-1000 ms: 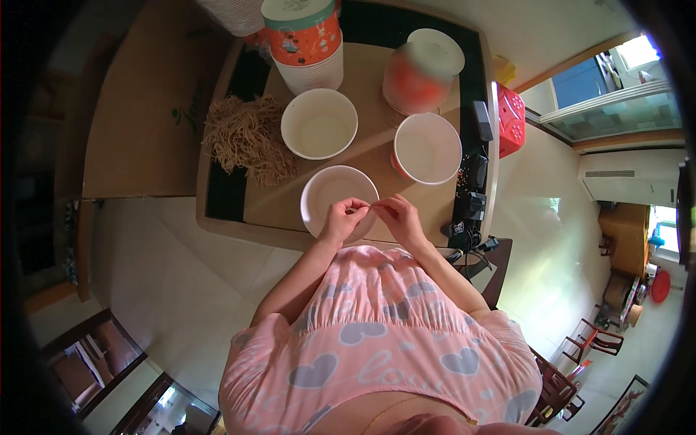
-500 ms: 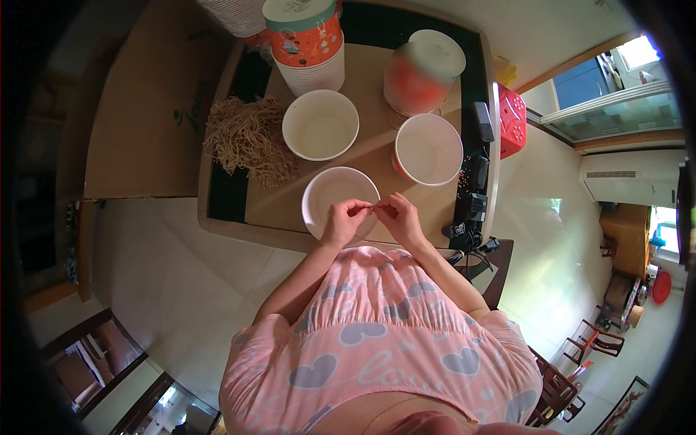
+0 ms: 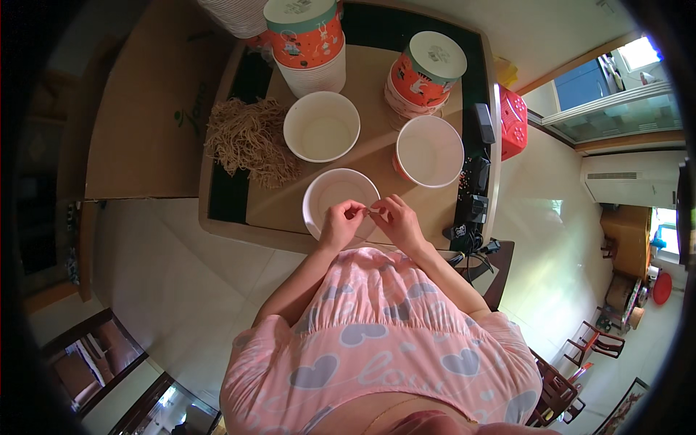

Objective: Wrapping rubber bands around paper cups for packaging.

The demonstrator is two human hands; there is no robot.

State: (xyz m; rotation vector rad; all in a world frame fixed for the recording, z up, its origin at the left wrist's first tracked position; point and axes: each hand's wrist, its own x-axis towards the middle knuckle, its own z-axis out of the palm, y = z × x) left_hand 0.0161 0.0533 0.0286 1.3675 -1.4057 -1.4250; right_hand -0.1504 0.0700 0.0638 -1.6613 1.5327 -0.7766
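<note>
Both hands meet at the front rim of the nearest white paper bucket (image 3: 330, 192). My left hand (image 3: 342, 223) is closed in a pinch, its fingertips almost touching those of my right hand (image 3: 397, 223). Pinched as well, the right hand sits over the bucket's right edge. Between the fingertips shows a tiny bit of thin tan string (image 3: 373, 211); most of it is hidden by the fingers. A tangled pile of tan strings (image 3: 250, 141) lies at the table's left. Behind the near bucket stand a second open white bucket (image 3: 321, 129) and, to the right, a third (image 3: 429, 152).
A tall stack of buckets (image 3: 310, 43) with an orange and green one upside down on top stands at the back. Another upturned orange bucket (image 3: 424, 76) is back right. Black adapters and cables (image 3: 475, 206) line the right edge. A large cardboard box (image 3: 145, 109) stands left.
My right fingers have shifted slightly and opened a little around the pinch, while the left hand stays nearly in place. The buckets and string pile are as before.
</note>
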